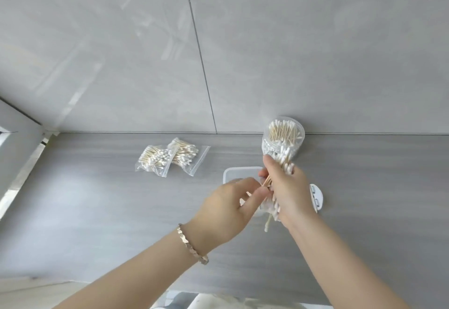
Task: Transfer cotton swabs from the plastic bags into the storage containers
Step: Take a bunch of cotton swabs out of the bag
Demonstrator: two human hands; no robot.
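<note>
Swabs everywhere on this grey tabletop. Right hand has its fingers wrapped around a fat bundle of cotton swabs, held above a clear rectangular container, and the left hand pinches at the wooden sticks poking out the bundle's side. Round jar already packed with swabs stands just beyond, against the far wall. Two sealed plastic bags of swabs lie overlapping, far left of the hands. White lid peeks out right of the right wrist.
</note>
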